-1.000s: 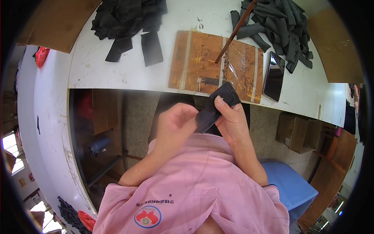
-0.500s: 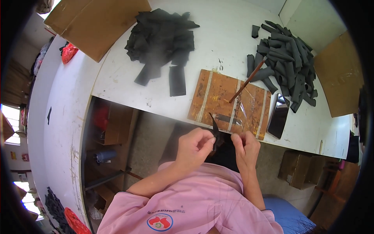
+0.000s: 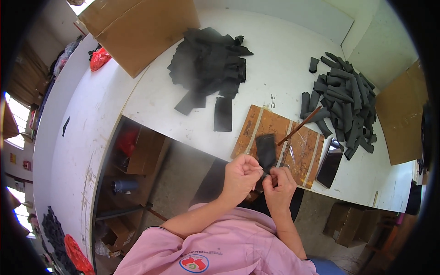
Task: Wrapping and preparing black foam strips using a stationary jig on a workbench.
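Pinching the black strip (image 3: 266, 152) at its near end, both hands meet — left hand (image 3: 240, 176) and right hand (image 3: 278, 185) apparently equally close; strip runs far, over the wooden board (image 3: 302, 151).

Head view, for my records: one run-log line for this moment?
hands: left, right | both pinch black strip | over wooden board
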`<state>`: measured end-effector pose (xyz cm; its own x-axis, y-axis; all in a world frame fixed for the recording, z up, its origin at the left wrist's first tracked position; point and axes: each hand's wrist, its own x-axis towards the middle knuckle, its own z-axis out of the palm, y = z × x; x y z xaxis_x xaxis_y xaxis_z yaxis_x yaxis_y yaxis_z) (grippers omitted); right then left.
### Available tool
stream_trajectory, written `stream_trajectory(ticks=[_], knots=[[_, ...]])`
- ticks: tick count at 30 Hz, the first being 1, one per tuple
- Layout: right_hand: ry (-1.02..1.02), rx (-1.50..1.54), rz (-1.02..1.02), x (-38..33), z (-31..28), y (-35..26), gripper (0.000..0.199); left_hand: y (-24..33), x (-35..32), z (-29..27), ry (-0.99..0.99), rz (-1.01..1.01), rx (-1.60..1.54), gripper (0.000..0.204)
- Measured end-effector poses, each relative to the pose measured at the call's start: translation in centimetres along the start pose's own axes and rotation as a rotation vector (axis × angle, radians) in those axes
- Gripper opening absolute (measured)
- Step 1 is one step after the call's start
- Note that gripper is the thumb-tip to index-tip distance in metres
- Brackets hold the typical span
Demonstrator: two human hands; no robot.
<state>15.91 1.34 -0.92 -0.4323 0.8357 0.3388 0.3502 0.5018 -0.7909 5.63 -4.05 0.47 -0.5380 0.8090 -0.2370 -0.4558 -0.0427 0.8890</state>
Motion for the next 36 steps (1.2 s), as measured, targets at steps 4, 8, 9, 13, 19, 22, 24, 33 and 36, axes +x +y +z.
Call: stream_trajectory(ticks=[4, 8, 9, 13, 19, 22, 24, 33, 36], knots=[[0.023, 0.080, 0.028, 0.5, -0.4, 0.1, 0.012, 0.4, 0.4, -0.2, -0.147, -0.099, -0.056, 0.016], [-0.027, 0.423, 0.249, 0.3, -0.1, 1.7, 0.008, 1.6, 0.5, -0.9, -0.444, -0.089, 0.086, 0.017], [-0.022, 0.422, 0.245, 0.1, -0.1, 1.8, 0.008, 1.4, 0.5, -0.7, -0.450, -0.086, 0.086, 0.017], [-0.002, 0.226, 0.201, 0.4, 0.2, 0.5, 0.006, -0.7, 0.9, 0.1, -0.177, 0.081, 0.276, 0.016], [0.087, -0.061, 0.022, 0.4, 1.3, 0.2, 0.009, -2.5, 1.7, 0.1, 0.214, 0.704, 0.856, 0.017], [0.093, -0.065, 0.027, 0.8, 1.6, 1.2, 0.009, -2.5, 1.6, -0.1, 0.119, 0.587, 0.780, 0.017], [0.091, -0.062, 0.041, 1.0, 1.5, 2.0, 0.009, -3.3, 2.3, -0.8, 0.013, 0.376, 0.476, 0.018], [0.038, 0.147, 0.026, 0.6, 0.0, 0.1, 0.006, 0.8, 3.3, -2.9, -0.604, -0.266, -0.141, 0.025], [-0.101, 0.734, 0.323, 1.0, -0.4, 1.4, 0.005, 0.3, 2.7, -1.8, -0.379, -0.308, -0.172, 0.025]])
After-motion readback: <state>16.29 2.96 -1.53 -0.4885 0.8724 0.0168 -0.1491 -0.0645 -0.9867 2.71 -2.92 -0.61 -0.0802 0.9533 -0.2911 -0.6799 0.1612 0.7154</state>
